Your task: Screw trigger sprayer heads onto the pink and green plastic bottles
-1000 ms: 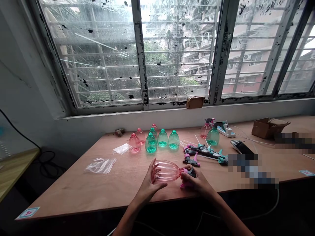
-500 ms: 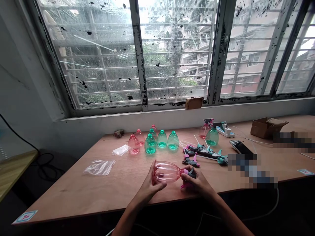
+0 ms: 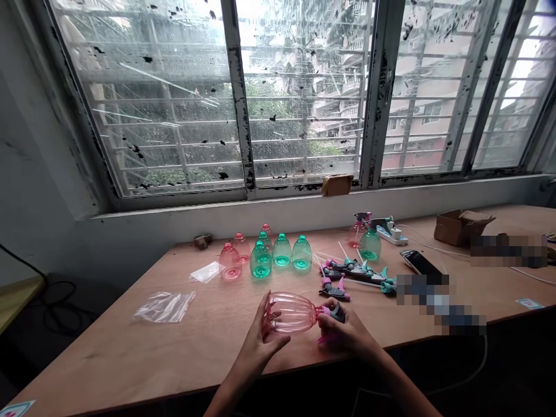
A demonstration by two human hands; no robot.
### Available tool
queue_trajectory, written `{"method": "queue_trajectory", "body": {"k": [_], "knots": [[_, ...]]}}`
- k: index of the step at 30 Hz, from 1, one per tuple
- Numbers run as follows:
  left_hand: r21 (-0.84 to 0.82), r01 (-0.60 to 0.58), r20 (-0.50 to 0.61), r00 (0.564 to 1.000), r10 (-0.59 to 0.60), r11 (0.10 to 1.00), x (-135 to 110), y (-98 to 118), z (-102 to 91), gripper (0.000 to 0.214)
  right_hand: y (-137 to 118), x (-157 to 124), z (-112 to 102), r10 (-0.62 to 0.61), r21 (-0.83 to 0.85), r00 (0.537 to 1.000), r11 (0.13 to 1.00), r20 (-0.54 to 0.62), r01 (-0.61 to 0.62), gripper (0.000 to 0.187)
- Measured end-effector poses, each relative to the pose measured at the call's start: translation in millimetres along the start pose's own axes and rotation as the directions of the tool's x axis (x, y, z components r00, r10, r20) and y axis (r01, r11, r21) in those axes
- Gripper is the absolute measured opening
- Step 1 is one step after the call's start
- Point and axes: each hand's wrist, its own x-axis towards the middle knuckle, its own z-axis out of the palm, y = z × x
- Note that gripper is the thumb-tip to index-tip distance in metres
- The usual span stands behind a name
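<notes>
Fingers of the left hand (image 3: 259, 341) cup a translucent pink plastic bottle (image 3: 292, 313), sideways above the wooden table (image 3: 174, 359); the right hand (image 3: 348, 328) grips its grey-and-pink trigger head (image 3: 337, 313). Probably screwing on, the next move calling for steady twisting; the thread is hidden.

A translucent pink bottle (image 3: 290, 313) is held sideways, neck rightward, against a pink-collared grey spray head (image 3: 337, 313).

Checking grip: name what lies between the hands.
Head view: a pink bottle on its side, base at the left hand, neck toward the right hand.
</notes>
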Motion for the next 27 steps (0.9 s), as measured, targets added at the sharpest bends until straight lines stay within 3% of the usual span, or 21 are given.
{"method": "queue_trajectory", "body": {"k": [8, 17, 22, 27], "knots": [[0.028, 0.068, -0.058, 0.996, -0.066, 0.997, -0.2, 6.4, 1.8, 0.087, 0.2, -2.1, 2.0, 0.007, -0.082, 1.000, 0.997, 0.028, -0.005, 0.033], [0.055, 0.001, -0.015, 1.000, 0.000, 0.998, -1.5, 3.2, 0.1, 0.108, -0.6, -2.3, 2.5, 0.025, -0.022, 1.000, 0.999, 0.019, -0.024, 0.035], [0.094, 0.073, -0.053, 0.996, -0.068, 0.993, -3.1, 11.4, 0.9, 0.083, -1.9, -1.8, 2.7, 0.010, -0.047, 0.999, 0.999, 0.036, -0.009, 0.033], [0.058, -0.025, 0.004, 1.000, 0.025, 0.998, -5.8, 11.3, 2.3, 0.091, -3.2, -1.9, 3.7, 0.018, -0.044, 1.000, 0.999, 0.021, -0.017, 0.036]]}}
